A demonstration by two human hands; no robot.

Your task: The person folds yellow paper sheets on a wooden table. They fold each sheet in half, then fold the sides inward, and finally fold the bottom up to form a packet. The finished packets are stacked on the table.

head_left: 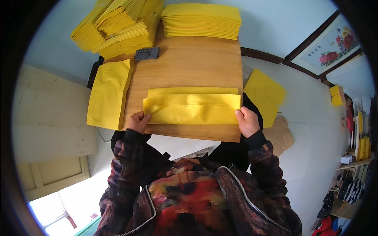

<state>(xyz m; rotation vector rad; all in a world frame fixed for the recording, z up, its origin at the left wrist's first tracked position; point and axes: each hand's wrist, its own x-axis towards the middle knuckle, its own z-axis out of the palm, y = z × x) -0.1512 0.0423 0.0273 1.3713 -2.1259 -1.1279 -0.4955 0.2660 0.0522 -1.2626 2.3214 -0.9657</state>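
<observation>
Yellow paper sheet point(193, 109), partly folded lengthwise, lies flat on the near part of the wooden board point(189, 67). Left hand point(138, 122) pinches its left end, right hand point(247, 121) pinches its right end, hands well apart. Stacks of yellow paper point(201, 20) sit at the far edge.

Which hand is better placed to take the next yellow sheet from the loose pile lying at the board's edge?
Probably the left hand: the nearest loose sheets lie just beside it, though both hands now hold the folded sheet.
</observation>
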